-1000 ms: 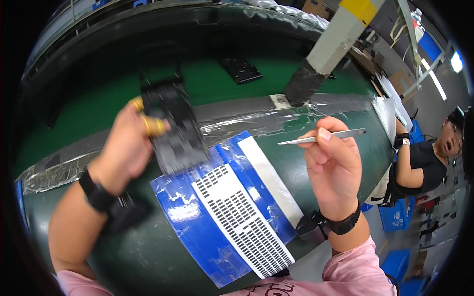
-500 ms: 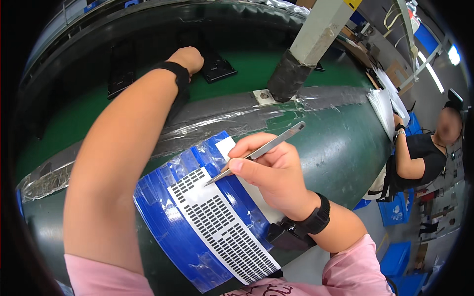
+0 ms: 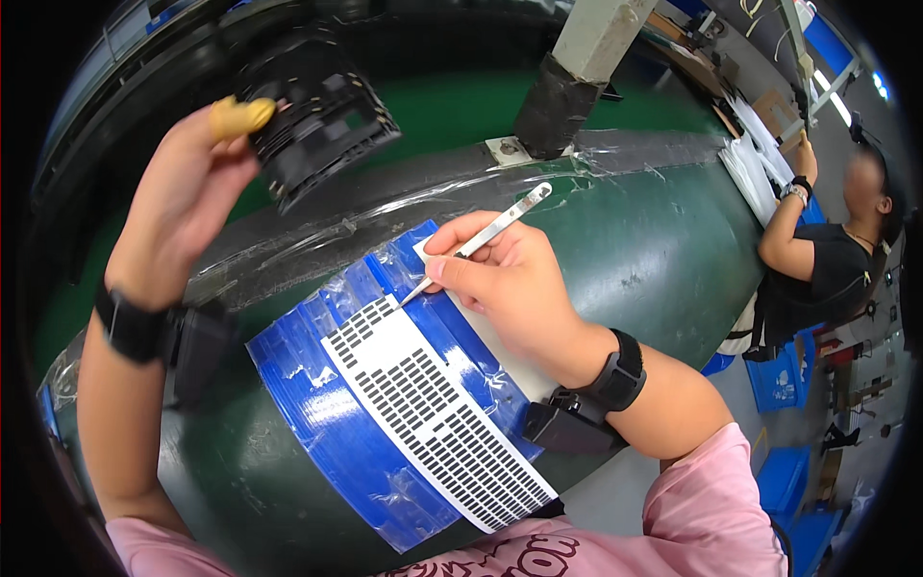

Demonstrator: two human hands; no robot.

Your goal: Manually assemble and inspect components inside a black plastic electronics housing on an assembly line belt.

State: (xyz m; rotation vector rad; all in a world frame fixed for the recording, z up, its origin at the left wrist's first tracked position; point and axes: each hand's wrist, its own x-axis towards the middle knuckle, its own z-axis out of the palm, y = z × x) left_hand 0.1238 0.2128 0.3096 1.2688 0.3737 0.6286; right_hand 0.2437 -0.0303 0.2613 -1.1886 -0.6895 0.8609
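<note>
My left hand [image 3: 187,188], with yellow finger cots on its fingertips, grips the edge of a black plastic housing [image 3: 322,125] and holds it tilted above the conveyor. The housing is a little blurred. My right hand [image 3: 519,279] is closed on a pair of metal tweezers [image 3: 505,223]. Their tip is at the upper edge of a white sheet [image 3: 394,358] bearing rows of small black rectangular stickers; whether it touches is unclear. Several rectangles are gone from the sheet's upper part. Underneath, the sheet rests on a blue corrugated plastic board [image 3: 312,409] covered with clear tape.
A grey post [image 3: 596,48] with a black-wrapped foot rises from the taped rail [image 3: 625,149] beside the green belt [image 3: 461,111]. At the right, a person in black [image 3: 827,274] stands near stacked white sheets [image 3: 745,178] and blue crates [image 3: 779,380].
My left hand has come back from the belt, lifting a black housing toward me. My right hand and tweezers have shifted slightly up and left.
</note>
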